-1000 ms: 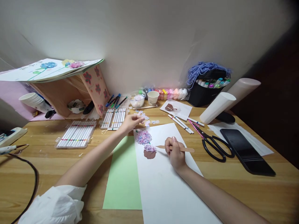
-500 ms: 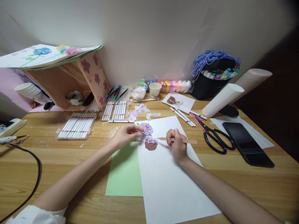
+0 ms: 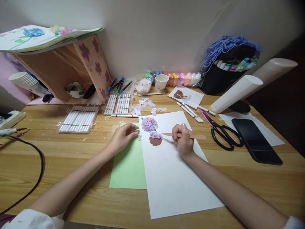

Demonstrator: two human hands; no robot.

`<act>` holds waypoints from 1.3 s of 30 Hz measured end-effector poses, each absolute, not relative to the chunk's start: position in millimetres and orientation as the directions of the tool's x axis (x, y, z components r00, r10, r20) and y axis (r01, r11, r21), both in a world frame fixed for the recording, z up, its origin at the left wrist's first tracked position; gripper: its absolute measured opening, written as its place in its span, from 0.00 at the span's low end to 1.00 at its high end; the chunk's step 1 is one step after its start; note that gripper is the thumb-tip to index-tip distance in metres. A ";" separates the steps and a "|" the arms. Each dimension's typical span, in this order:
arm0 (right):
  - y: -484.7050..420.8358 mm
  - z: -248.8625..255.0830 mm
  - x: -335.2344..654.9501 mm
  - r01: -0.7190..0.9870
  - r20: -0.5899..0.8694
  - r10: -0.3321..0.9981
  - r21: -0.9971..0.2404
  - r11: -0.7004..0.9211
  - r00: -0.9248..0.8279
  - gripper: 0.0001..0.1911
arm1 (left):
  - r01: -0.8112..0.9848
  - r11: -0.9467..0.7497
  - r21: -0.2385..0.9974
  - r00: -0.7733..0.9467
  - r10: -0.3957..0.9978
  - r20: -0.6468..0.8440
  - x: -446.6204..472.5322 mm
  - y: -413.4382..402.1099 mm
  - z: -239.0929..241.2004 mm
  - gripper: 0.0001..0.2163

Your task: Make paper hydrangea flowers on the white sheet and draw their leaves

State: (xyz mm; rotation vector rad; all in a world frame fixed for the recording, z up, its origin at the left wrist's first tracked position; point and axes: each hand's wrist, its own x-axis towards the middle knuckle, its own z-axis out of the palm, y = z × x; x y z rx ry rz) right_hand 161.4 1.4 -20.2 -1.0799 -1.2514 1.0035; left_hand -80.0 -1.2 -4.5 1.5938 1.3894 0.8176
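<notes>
My left hand (image 3: 124, 136) is beside the left edge of a white sheet of paper (image 3: 176, 178), over a green sheet (image 3: 126, 171). Its thumb and fingers are bent together, with a small pale paper scrap (image 3: 139, 137) at the thumb tip. A wooden craft stick (image 3: 199, 137) is gripped in my right hand (image 3: 183, 140), its tapered end pointing left. That end is close to a brown patch (image 3: 155, 141) on the white sheet, whose top is covered with lilac paper bits. Just above sits a round cluster of pink, lilac and blue paper bits (image 3: 149, 124).
Loose paper squares (image 3: 144, 103), marker cases (image 3: 78, 119), a clear bowl (image 3: 143, 84) and a paper cup (image 3: 161, 83) stand beyond the sheet. Scissors (image 3: 222, 135), a phone (image 3: 256, 140) and white tubes (image 3: 237, 93) are at right. A cardboard box (image 3: 95, 66) rises at left.
My left hand has drawn back leftward from the paper cluster, off the white sheet. The right hand keeps its hold on the stick near the brown patch. The view has shifted slightly.
</notes>
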 end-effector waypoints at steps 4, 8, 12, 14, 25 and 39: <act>0.9 -19.2 161.6 0.018 0.213 0.975 -0.977 0.212 0.066 0.31 | 0.420 -0.020 0.907 0.195 0.978 -0.069 -79.5 -4.1 -2.5 0.12; -0.2 -17.8 160.7 0.012 0.216 0.974 -0.976 0.216 0.066 0.31 | 0.410 -0.014 0.912 0.180 0.981 -0.066 -71.6 -7.2 3.5 0.09; -2.2 -19.3 160.5 0.012 0.252 0.967 -0.968 0.252 0.028 0.31 | 0.309 0.050 0.950 0.197 0.974 -0.115 -52.4 -9.8 12.9 0.10; -3.7 -20.3 161.1 0.009 0.276 0.961 -0.961 0.277 -0.010 0.30 | 0.288 0.072 0.955 0.240 0.960 -0.144 -40.6 -10.2 15.6 0.11; -5.7 -13.7 158.1 0.096 0.398 0.880 -0.896 0.433 -0.257 0.28 | 0.478 -0.166 0.863 0.247 0.968 0.049 -23.5 -6.7 7.6 0.07; -6.6 -11.4 157.0 0.281 0.380 0.869 -0.838 0.469 -0.316 0.25 | 0.527 -0.212 0.823 0.176 0.975 0.138 -23.2 -5.8 5.1 0.04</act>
